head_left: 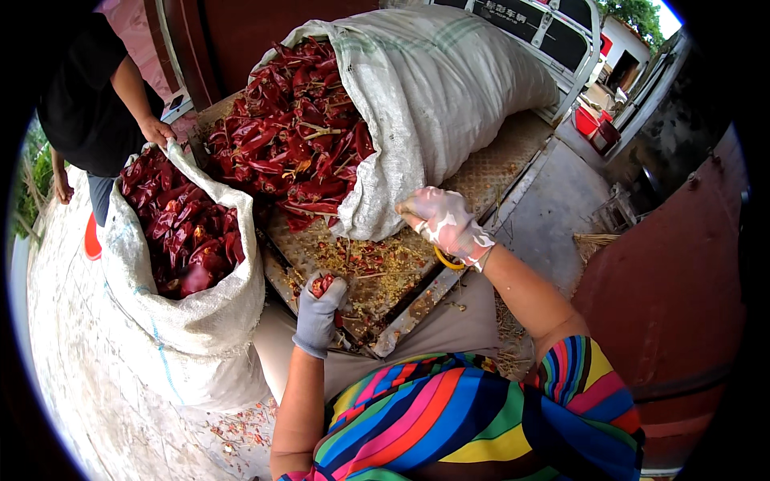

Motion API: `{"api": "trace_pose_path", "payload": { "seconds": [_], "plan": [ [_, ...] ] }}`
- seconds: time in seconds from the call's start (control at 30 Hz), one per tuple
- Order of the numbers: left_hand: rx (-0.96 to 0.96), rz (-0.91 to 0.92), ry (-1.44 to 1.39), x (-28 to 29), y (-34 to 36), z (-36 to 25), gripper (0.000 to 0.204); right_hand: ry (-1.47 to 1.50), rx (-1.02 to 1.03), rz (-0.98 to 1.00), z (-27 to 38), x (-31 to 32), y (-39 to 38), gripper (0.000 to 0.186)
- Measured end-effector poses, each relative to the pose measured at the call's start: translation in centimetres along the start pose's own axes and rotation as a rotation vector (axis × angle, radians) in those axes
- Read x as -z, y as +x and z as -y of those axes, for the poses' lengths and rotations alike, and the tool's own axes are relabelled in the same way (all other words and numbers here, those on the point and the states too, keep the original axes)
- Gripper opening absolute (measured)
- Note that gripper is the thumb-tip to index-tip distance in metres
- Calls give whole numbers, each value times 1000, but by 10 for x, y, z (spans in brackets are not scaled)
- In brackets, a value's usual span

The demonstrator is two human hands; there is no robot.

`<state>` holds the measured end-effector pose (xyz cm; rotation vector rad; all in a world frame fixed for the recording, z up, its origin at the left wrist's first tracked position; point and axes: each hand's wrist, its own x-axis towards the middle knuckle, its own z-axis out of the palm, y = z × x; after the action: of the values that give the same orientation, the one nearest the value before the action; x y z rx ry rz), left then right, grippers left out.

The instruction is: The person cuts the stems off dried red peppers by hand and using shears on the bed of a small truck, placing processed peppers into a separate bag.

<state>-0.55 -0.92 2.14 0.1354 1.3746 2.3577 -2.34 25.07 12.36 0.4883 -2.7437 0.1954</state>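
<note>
My left hand (319,311), in a grey glove, is closed around a dried red chili (322,284) above the metal truck bed (377,280). To the right, my right hand (446,218) in a pink and white patterned glove has its fingers curled together beside the mouth of a large white woven sack (449,88). What those fingers hold, if anything, is hidden. The sack lies on its side, and dried red chilies (281,132) spill from it. An upright white sack (228,325) at the left is filled with more chilies (188,232).
Another person's hand (156,131) grips the upright sack's rim at the far left. Yellow seeds and chili scraps (353,260) litter the bed near its raised metal edge (417,309). A red panel (666,297) stands on the right. Red buckets (595,128) are farther back.
</note>
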Motion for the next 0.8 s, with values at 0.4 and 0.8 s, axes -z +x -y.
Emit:
{"api": "trace_pose_path", "payload": {
  "seconds": [0.4,0.8],
  "plan": [
    [16,-9,-205,5,-7,-4,18,-439,61,255,33,-128,100,11],
    [9,-51,-256,13,-10,15,16,621,-468,-58,19,-78,75,30]
  ]
}}
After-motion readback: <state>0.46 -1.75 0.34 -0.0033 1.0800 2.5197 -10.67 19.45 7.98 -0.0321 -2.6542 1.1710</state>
